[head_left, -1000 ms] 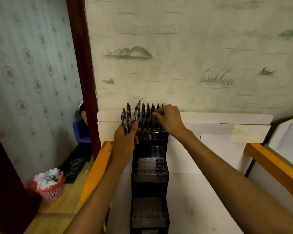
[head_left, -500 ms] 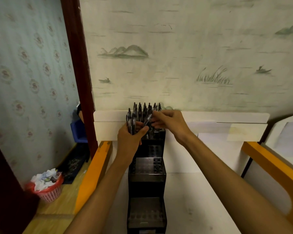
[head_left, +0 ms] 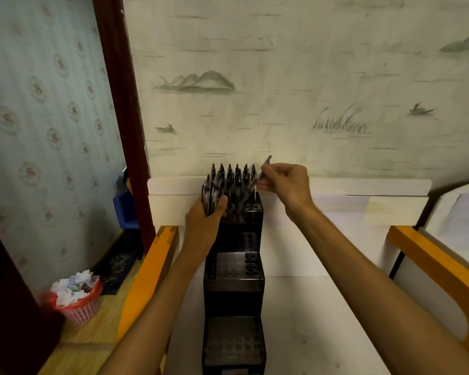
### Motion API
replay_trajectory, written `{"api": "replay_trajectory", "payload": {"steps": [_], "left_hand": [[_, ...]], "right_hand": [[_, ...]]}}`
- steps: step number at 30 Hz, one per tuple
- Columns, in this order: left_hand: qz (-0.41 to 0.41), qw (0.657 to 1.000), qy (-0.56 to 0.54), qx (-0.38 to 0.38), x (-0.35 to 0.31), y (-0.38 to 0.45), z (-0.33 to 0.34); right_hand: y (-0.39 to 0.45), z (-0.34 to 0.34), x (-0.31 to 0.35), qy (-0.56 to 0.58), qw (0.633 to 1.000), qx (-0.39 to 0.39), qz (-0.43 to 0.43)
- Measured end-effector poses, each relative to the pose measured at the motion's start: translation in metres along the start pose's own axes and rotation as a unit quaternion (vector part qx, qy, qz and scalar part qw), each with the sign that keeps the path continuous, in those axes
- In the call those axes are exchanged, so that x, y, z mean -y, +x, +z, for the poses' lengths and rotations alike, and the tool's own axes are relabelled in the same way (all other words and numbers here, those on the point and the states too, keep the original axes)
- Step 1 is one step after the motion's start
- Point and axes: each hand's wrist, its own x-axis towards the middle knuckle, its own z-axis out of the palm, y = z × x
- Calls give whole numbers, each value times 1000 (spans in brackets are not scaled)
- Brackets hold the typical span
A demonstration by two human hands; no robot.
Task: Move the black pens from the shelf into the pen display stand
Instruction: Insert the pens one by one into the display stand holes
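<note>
The right hand [head_left: 284, 185], just right of centre in the frame, pinches a single black pen [head_left: 256, 180] between thumb and fingertips. The pen is tilted, its top leaning up to the right and its lower end pointing down into the top tier of the pen display stand [head_left: 234, 272]. The left hand [head_left: 205, 220], left of centre and a little lower, is curled around a bundle of black pens [head_left: 210, 193], held upright against the stand's upper left corner. The two hands are apart, with the standing pens between them.

More black pens already stand in rows [head_left: 232, 173] in the stand's top tier, at the back of the frame's centre. The black stand is stepped, with two lower tiers of holes coming down toward the bottom centre; I see no pens in those.

The stand rests on a white shelf surface [head_left: 322, 307], with orange rails at either side. In the lower left of the frame a red basket [head_left: 79, 307] holds crumpled paper. Patterned wallpaper [head_left: 309, 77] with mountains, reeds and birds fills the upper frame.
</note>
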Motion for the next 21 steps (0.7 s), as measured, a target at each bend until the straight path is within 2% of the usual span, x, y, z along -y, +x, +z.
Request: {"api": "replay_trajectory", "payload": {"steps": [3, 6, 15, 21], "left_hand": [[-25, 999, -38, 25, 2, 2, -7], [-46, 996, -58, 57, 2, 1, -13], [-19, 994, -74, 75, 2, -2, -21], [-64, 991, -87, 78, 4, -2, -19]], "right_hand": [[7, -3, 1, -72, 994, -30, -76], [11, 0, -2, -139, 981, -27, -134], [13, 9, -19, -202, 965, 5, -168], [15, 13, -19, -294, 940, 21, -172]]}}
